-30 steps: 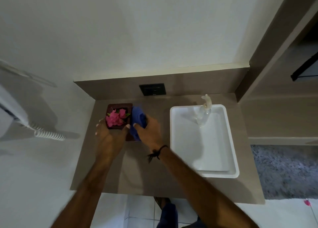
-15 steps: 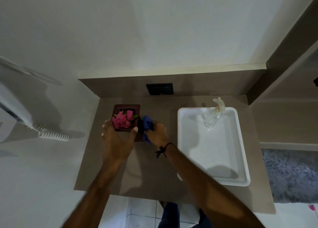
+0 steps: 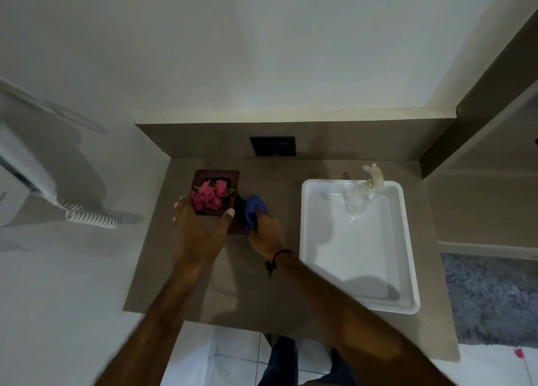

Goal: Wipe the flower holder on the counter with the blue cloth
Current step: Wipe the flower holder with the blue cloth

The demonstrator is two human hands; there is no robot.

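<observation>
**Holder steadied, cloth worked down its right side**

Head view: the flower holder (image 3: 217, 199), a dark square block topped with pink flowers (image 3: 210, 196), stood on the counter (image 3: 186, 286) near the back-left corner. The left hand (image 3: 198, 234) cupped its near edge, fingers curled around both sides. The right hand (image 3: 266, 234) was clenched on the bunched blue cloth (image 3: 254, 211), pressed against the holder's right face. The block looked rigid and fairly solid, the petals delicate, so the sides seemed the safest grip. The cloth was soft and compliant. Open counter lay toward the front edge; the white sink (image 3: 407, 240) sat near on the right and the backsplash (image 3: 203, 141) closed the rear.
</observation>
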